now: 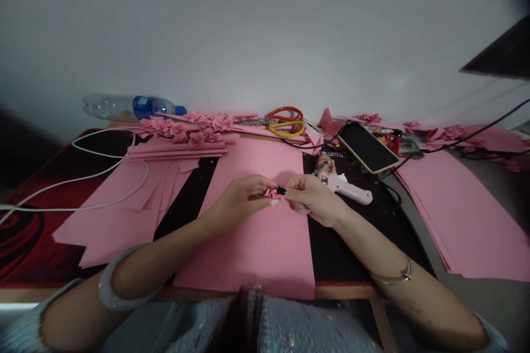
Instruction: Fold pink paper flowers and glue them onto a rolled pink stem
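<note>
A small folded pink paper flower [272,193] is pinched between both hands over a large pink sheet [265,253]. My left hand [244,198] comes from the left, its thumb and fingers closed on the flower's left side. From the right, my right hand [310,196] presses the flower with its thumb, which has a dark nail; its other fingers are curled behind. Just right of my right hand lies a pale glue gun [351,190]. Several finished-looking pink paper flowers [199,128] are heaped behind the sheet, above rolled pink paper [178,150].
Cut pink sheets [111,220] lie left, crossed by a white cable [83,208]. A plastic bottle [111,106] lies back left. Scissors with red and yellow handles [287,128] are at the back. A phone [368,146], black cables and a pink paper stack [467,215] are right.
</note>
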### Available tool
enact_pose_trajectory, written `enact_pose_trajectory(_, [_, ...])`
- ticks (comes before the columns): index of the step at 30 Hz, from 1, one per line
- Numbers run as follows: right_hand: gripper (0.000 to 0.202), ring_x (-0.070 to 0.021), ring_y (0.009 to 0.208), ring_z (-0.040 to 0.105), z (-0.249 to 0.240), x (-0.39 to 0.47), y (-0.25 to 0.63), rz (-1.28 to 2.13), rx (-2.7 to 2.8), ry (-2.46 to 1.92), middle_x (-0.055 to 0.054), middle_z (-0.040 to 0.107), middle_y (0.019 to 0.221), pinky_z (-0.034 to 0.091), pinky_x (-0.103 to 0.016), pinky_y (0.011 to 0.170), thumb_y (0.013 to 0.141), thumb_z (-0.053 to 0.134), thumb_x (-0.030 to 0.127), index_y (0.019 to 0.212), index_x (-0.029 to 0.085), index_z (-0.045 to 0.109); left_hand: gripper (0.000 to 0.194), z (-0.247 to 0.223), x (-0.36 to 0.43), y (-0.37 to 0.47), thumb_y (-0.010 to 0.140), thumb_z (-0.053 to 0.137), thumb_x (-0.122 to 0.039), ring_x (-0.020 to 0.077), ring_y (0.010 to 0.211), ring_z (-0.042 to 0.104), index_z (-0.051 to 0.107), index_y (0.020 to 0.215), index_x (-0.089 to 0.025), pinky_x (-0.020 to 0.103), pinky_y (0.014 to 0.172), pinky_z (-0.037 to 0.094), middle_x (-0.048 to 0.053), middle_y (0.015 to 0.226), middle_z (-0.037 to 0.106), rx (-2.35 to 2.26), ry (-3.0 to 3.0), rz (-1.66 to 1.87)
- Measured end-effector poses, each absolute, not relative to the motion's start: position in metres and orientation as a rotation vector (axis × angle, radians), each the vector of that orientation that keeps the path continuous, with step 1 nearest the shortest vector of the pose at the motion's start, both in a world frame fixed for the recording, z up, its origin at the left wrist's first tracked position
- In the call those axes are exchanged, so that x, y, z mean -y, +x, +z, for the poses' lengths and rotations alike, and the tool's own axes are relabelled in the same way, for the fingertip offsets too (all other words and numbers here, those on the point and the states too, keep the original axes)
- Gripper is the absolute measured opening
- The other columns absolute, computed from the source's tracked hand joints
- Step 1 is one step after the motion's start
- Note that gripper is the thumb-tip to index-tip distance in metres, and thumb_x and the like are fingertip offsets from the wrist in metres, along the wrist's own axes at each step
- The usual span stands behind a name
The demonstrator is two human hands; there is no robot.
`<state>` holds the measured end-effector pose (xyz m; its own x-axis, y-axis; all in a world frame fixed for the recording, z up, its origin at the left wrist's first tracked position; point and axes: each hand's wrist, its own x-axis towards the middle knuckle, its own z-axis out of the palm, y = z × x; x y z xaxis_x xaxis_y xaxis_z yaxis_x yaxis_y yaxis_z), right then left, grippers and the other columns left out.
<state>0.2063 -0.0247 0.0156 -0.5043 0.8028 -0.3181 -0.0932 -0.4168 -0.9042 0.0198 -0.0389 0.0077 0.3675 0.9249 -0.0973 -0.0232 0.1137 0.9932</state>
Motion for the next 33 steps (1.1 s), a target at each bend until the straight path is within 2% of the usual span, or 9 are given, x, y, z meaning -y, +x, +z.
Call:
enact_pose_trajectory(8, [0.037, -0.0015, 0.037, 0.011, 0.015, 0.021, 0.212, 2.153, 1.197, -1.015, 0.013, 0.023, 0.042, 0.005, -0.019, 0.037, 0.072, 0.072, 0.037, 0.061, 0.017, 0.044, 0.024, 0.008, 0.04, 0.019, 0.068, 0.073, -0.018, 0.016, 0.081, 0.065, 0.064, 0.089, -0.015, 0.03, 0.08, 0.05, 0.004, 0.085, 0.07, -0.923, 1.246, 0.857])
enact_pose_trajectory(14, [0.037, -0.002, 0.039, 0.01, 0.019, 0.024, 0.206, 1.978, 1.071, -0.976, 0.013, 0.023, 0.048, 0.006, -0.018, 0.037, 0.076, 0.068, 0.038, 0.066, 0.02, 0.037, 0.024, 0.008, 0.036, 0.015, 0.07, 0.073, -0.023, 0.0167, 0.082, 0.066, 0.063, 0.09, -0.015, 0.03, 0.077, 0.051, 0.005, 0.087, 0.07, -0.858, 1.083, 0.873])
enact_pose_trajectory(18, [0.031, -0.0028, 0.037, 0.019, 0.018, 0.028, 0.2, 1.611, 1.206, -1.073, 0.012, 0.031, 0.048, 0.012, -0.019, 0.037, 0.076, 0.066, 0.039, 0.07, 0.02, 0.043, 0.03, 0.013, 0.035, 0.015, 0.072, 0.072, -0.028, 0.0169, 0.084, 0.067, 0.061, 0.099, -0.018, 0.029, 0.076, 0.051, 0.007, 0.097, 0.069, -0.872, 0.927, 0.91])
enact_pose_trajectory(23, [0.021, -0.0058, 0.05, 0.038, 0.016, 0.031, 0.195, 1.274, 1.583, -1.136, 0.007, 0.044, 0.061, 0.03, -0.019, 0.046, 0.07, 0.07, 0.026, 0.08, 0.017, 0.053, 0.027, 0.015, 0.034, 0.017, 0.073, 0.072, -0.029, 0.0125, 0.079, 0.063, 0.064, 0.096, -0.018, 0.022, 0.068, 0.051, 0.004, 0.097, 0.066, -0.922, 0.898, 0.917])
enact_pose_trajectory(27, [0.011, -0.007, 0.051, 0.045, 0.013, 0.032, 0.196, 1.238, 1.592, -1.161, 0.003, 0.052, 0.067, 0.036, -0.019, 0.044, 0.077, 0.061, 0.024, 0.082, 0.017, 0.053, 0.026, 0.012, 0.034, 0.017, 0.074, 0.07, -0.034, 0.0132, 0.076, 0.064, 0.065, 0.094, -0.018, 0.024, 0.068, 0.052, 0.004, 0.09, 0.066, -0.918, 0.874, 0.927])
enact_pose_trajectory(30, [0.011, -0.0071, 0.045, 0.046, 0.011, 0.03, 0.198, 1.272, 1.551, -1.179, 0.004, 0.053, 0.063, 0.035, -0.019, 0.039, 0.079, 0.058, 0.026, 0.083, 0.018, 0.051, 0.031, 0.012, 0.033, 0.017, 0.076, 0.068, -0.039, 0.0148, 0.073, 0.065, 0.064, 0.095, -0.015, 0.028, 0.071, 0.053, 0.006, 0.087, 0.068, -0.885, 0.783, 0.947])
enact_pose_trajectory(33, [0.011, -0.0073, 0.045, 0.049, 0.01, 0.03, 0.198, 1.258, 1.549, -1.166, 0.004, 0.053, 0.063, 0.038, -0.019, 0.041, 0.078, 0.058, 0.026, 0.083, 0.018, 0.051, 0.031, 0.014, 0.032, 0.016, 0.076, 0.068, -0.038, 0.0181, 0.075, 0.067, 0.063, 0.095, -0.013, 0.03, 0.071, 0.053, 0.009, 0.088, 0.07, -0.872, 0.701, 0.941])
